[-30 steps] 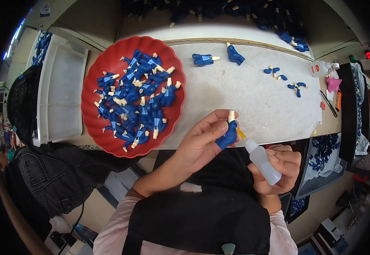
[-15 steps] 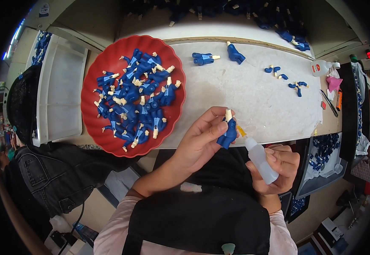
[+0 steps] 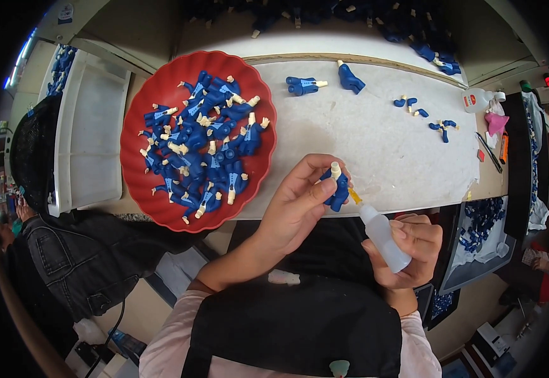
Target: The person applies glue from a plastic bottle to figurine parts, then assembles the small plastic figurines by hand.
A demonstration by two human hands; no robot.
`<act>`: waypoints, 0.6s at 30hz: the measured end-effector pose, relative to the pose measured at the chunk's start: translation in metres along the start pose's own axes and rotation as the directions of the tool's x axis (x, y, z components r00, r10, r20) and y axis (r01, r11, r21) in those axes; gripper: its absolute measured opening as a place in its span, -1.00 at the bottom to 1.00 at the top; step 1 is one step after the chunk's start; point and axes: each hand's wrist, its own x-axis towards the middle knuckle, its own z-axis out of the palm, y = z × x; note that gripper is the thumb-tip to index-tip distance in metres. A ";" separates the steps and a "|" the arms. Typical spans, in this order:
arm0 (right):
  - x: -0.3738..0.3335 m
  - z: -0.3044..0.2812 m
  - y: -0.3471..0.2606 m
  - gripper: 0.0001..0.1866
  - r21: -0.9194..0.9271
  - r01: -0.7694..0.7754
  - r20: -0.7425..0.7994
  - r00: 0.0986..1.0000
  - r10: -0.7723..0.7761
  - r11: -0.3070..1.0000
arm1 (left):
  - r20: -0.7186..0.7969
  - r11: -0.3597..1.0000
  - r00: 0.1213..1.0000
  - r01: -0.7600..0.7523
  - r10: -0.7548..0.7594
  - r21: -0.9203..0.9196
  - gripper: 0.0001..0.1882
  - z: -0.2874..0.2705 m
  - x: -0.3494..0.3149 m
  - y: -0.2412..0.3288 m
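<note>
Blue figure (image 3: 337, 191) unmoved against nozzle (image 3: 355, 196)

A small blue toy figure part (image 3: 337, 191) with a cream peg on top is held upright at the surface's near edge. A translucent squeeze bottle (image 3: 385, 237) is tilted, its orange nozzle touching the part.

Left hand (image 3: 300, 201): forearm extended far-right, fingers pinched closed. Right hand (image 3: 413, 249): near right, fingers curled in closed grip, thumb up.
</note>
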 end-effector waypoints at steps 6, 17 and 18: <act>0.002 -0.002 -0.001 -0.57 0.012 -0.015 0.014 1.000 0.015 1.000 | 0.003 1.000 1.000 -0.018 0.018 0.007 -0.78 0.000 0.001 -0.001; 0.006 -0.005 -0.001 -0.48 0.001 -0.032 0.002 0.999 0.032 0.999 | 0.010 0.997 0.998 0.058 -0.058 -0.043 -0.77 -0.001 0.000 -0.002; 0.006 -0.005 -0.001 -0.48 -0.010 -0.032 0.005 0.999 0.032 0.999 | 0.014 0.998 0.999 0.050 -0.049 -0.033 -0.77 -0.001 0.001 -0.002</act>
